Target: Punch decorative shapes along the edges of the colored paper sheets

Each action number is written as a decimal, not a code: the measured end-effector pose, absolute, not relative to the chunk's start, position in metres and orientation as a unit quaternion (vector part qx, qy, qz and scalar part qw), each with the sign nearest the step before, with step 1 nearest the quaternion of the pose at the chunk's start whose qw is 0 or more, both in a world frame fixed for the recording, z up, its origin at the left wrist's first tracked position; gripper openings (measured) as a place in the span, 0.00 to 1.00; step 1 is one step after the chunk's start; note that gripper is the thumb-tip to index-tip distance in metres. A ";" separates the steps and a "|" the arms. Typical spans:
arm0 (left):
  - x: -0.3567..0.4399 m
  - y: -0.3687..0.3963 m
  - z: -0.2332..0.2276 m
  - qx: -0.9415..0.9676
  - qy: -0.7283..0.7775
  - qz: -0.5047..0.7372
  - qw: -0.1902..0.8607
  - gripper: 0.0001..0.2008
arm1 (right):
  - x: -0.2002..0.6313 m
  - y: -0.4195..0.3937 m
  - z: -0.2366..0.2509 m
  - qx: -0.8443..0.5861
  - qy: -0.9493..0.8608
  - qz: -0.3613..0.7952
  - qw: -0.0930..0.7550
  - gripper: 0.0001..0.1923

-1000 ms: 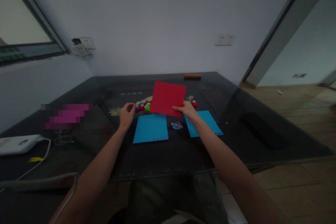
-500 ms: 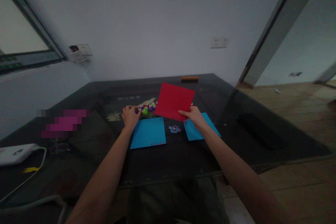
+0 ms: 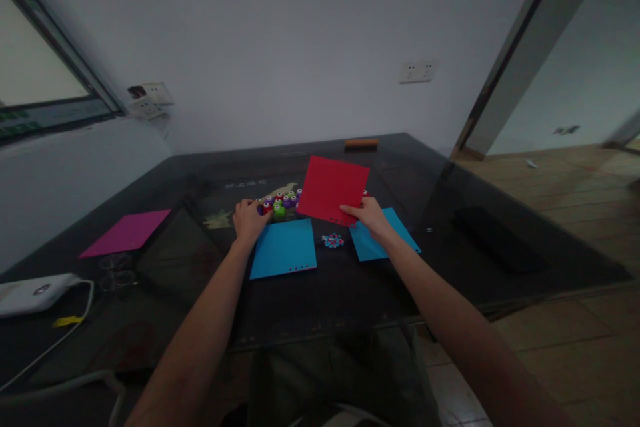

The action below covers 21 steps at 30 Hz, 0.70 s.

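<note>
My right hand [image 3: 371, 215] pinches a red square sheet [image 3: 334, 188] by its lower right corner, thumb in front. The sheet is raised and tilted, with small dark holes along its lower edge, and it hides part of the cluster behind. My left hand [image 3: 249, 220] curls round the left end of a cluster of small round pieces [image 3: 279, 211], which are red, purple and green with white eye-like tops. In front of my left hand lies a blue sheet [image 3: 284, 248]; another blue sheet [image 3: 375, 241] lies partly under my right forearm. Between them is a pile of tiny coloured bits [image 3: 333, 240].
A magenta sheet [image 3: 127, 232] lies at the left, with clear glasses [image 3: 118, 273] close by. A white device [image 3: 36, 293] with a cable stands at the left edge. A dark long object [image 3: 500, 240] lies right; an orange-brown bar [image 3: 361, 144] lies at the back.
The camera view has shifted slightly. The red sheet dips a little at its right side in my right hand. My left hand stays at the cluster, where the pieces near its thumb show slightly differently.
</note>
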State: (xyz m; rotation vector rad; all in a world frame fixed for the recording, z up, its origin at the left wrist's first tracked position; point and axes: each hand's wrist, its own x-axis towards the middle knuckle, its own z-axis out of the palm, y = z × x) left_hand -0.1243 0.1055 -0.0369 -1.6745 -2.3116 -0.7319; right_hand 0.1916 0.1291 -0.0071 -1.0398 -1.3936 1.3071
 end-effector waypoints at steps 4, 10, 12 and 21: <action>-0.124 0.103 -0.034 -0.576 -0.772 -0.247 0.101 0.15 | 0.190 0.130 -0.010 -0.421 -0.568 0.533 0.464 0.13; -0.124 0.104 -0.033 -0.585 -0.754 -0.277 0.108 0.11 | 0.190 0.131 -0.011 -0.413 -0.563 0.540 0.470 0.13; -0.125 0.106 -0.034 -0.597 -0.736 -0.306 0.090 0.08 | 0.190 0.131 -0.011 -0.411 -0.562 0.542 0.471 0.13; -0.141 0.105 -0.033 -0.570 -0.693 -0.441 0.030 0.09 | 0.190 0.129 -0.008 -0.428 -0.572 0.526 0.462 0.13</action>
